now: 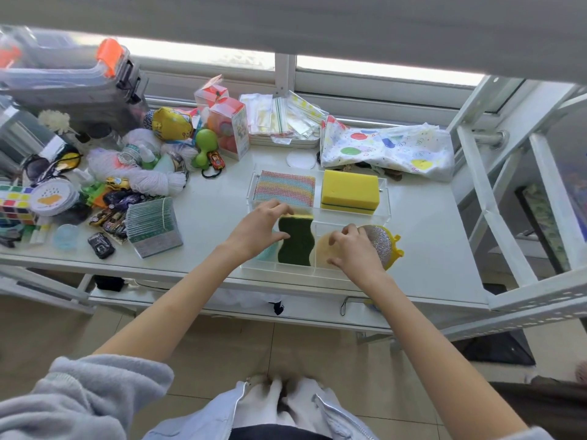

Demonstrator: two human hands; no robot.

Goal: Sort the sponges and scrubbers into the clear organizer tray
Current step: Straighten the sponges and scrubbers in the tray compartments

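Note:
The clear organizer tray [384, 192] sits on the white table, split into four compartments. A rainbow-striped scrubber cloth [284, 187] lies in the far left compartment and a thick yellow sponge [349, 190] in the far right one. My left hand [259, 228] grips a wavy green-and-yellow sponge [295, 241] standing on edge in the near left compartment, with something teal partly hidden beside it. My right hand [357, 252] rests on a pale round sponge [322, 249] and a silver scrubber with yellow backing [382, 242] in the near right compartment.
A heap of toys, yarn, bottles and small cars [127, 173] fills the table's left side, with a stack of green packets [154, 227] near the tray. A balloon-print bag [387, 150] lies behind the tray. White shelf rails [476, 185] stand at the right.

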